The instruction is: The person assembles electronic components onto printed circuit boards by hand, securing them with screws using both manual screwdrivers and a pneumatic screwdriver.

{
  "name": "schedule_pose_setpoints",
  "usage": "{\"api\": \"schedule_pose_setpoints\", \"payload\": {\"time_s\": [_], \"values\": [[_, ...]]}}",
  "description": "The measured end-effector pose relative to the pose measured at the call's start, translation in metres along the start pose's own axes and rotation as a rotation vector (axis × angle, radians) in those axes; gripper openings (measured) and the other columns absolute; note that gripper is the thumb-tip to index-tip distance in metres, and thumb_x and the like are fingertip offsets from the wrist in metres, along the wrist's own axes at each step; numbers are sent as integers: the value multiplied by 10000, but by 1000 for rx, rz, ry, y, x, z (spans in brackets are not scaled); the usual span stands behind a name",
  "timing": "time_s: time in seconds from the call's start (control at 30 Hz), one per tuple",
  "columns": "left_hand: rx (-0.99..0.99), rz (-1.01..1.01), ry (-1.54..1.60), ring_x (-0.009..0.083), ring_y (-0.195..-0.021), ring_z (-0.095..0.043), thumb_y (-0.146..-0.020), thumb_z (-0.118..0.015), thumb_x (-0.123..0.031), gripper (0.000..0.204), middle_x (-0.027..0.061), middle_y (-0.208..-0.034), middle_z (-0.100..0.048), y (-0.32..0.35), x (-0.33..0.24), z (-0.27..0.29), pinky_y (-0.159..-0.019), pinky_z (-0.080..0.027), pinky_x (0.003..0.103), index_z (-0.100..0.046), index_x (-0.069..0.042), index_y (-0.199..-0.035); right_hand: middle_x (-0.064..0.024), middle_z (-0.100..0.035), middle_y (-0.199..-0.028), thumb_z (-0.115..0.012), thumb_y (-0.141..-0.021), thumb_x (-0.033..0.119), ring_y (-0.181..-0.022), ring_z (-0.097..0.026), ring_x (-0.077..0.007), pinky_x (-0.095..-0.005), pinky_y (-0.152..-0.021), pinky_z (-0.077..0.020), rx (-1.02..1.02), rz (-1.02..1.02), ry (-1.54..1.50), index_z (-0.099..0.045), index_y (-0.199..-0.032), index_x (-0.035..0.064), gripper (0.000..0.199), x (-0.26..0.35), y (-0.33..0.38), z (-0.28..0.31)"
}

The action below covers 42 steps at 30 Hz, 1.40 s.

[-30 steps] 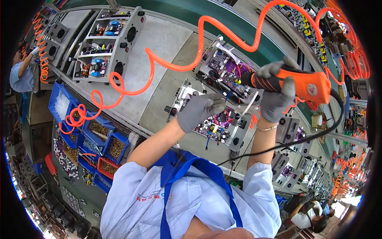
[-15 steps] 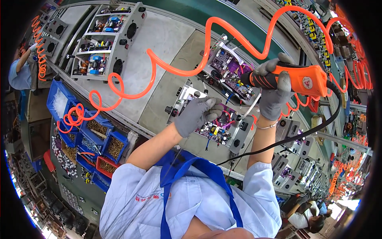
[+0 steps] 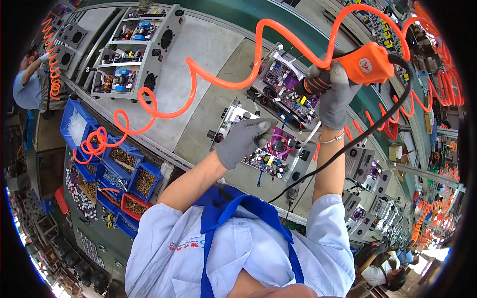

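Note:
My right hand (image 3: 335, 97), in a grey glove, is wrapped round an orange and black corded electric screwdriver (image 3: 367, 64). The tool's nose points down and left over the farther open metal chassis, above its purple circuit board (image 3: 287, 84); whether its tip touches anything I cannot tell. My gloved left hand (image 3: 245, 141) is above the nearer open chassis (image 3: 298, 169), beside its purple circuit board (image 3: 280, 144) with yellow parts. Its thumb and fingers are pinched together, and anything between them is hidden. The tool's black cord (image 3: 357, 136) runs down past my right forearm.
A coiled orange air hose (image 3: 223, 84) stretches over the bench. Several assembled units with fans (image 3: 134, 59) stand at the far left. Blue bins (image 3: 144, 181) of small brass-coloured parts sit at my left. More chassis (image 3: 360, 161) lie at right; another person (image 3: 30, 89) works far left.
My right hand has moved farther away with the electric screwdriver, which is now tilted with its rear end higher. My left hand has shifted only slightly to the left, its fingers still closed.

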<state>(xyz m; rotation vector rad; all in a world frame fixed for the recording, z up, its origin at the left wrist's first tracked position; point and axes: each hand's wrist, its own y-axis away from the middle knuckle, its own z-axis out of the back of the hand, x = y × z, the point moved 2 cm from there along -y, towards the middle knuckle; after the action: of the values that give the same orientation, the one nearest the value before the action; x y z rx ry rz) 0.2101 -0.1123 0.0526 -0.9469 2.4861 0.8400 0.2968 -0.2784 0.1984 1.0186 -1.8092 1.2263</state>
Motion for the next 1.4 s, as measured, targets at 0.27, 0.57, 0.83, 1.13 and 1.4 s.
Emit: {"api": "schedule_pose_setpoints", "payload": {"time_s": [0.27,0.57,0.83,1.13,1.4], "values": [[-67,-94,96,115,-779,-599,-933,-548,-168,303,81,-965,-598,0,-12,4,-657,-523,194,-519,31,-1159,-79,-519,-776,-623,-771,324,-604,-502,-175,-312,-524,-415,198,15,-40,-505,-1166,-11,532,19,30,5],[-45,53,460,138,-688,-574,-922,-565,-263,233,79,-883,-589,-19,-6,3,-539,-522,210,-561,-43,-1000,-25,-444,-714,-597,-799,416,-490,-399,-113,-290,-437,-368,391,325,-399,-521,-1231,35,581,94,44,24],[-85,8,467,104,-674,-579,-938,-542,-266,248,55,-812,-598,-25,-5,-10,-522,-499,180,-569,-22,-964,-22,-442,-709,-595,-811,419,-498,-412,-116,-289,-450,-377,373,341,-434,-502,-1265,16,614,95,47,46],[-22,50,18,70,-643,-537,-924,-545,-404,374,16,-750,-547,-47,-33,-32,-505,-440,168,-581,-43,-1013,-48,-446,-769,-585,-787,450,-594,-433,-141,-306,-527,-388,322,346,-465,-528,-1211,33,598,96,31,67],[-86,-610,-2016,281,-752,-665,-906,-493,-220,222,133,-842,-659,-133,-85,-33,-597,-513,394,-579,-75,-1051,-89,-523,-822,-551,-813,375,-678,-517,-219,-391,-661,-448,-49,194,-82,-518,-1185,7,524,45,12,54]]}}
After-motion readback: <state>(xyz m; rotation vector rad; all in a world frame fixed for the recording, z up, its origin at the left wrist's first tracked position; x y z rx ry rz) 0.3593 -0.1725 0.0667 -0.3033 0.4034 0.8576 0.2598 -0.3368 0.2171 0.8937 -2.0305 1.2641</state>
